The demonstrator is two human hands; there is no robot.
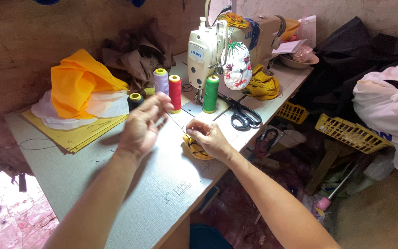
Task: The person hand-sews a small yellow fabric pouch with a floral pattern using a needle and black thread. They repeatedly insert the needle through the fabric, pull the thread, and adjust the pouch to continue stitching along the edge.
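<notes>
My right hand (207, 137) rests on the grey sewing table (93, 175), its fingers pinched on a small yellow fabric piece (194, 150) with dark stitching. My left hand (143, 124) hovers raised to the left of it, fingers spread and slightly blurred, holding nothing I can see. Just beyond the hands stand thread spools: black (135, 101), lilac (160, 81), red (175, 92) and green (211, 93). Black-handled scissors (241, 115) lie to the right of the green spool.
A cream sewing machine (217, 46) stands at the back with a floral cloth (237, 65) hung on it. Orange fabric (79, 83) and yellow sheets (77, 136) lie at left. Yellow baskets (348, 133), a white bag (390, 110) and clutter sit below at right.
</notes>
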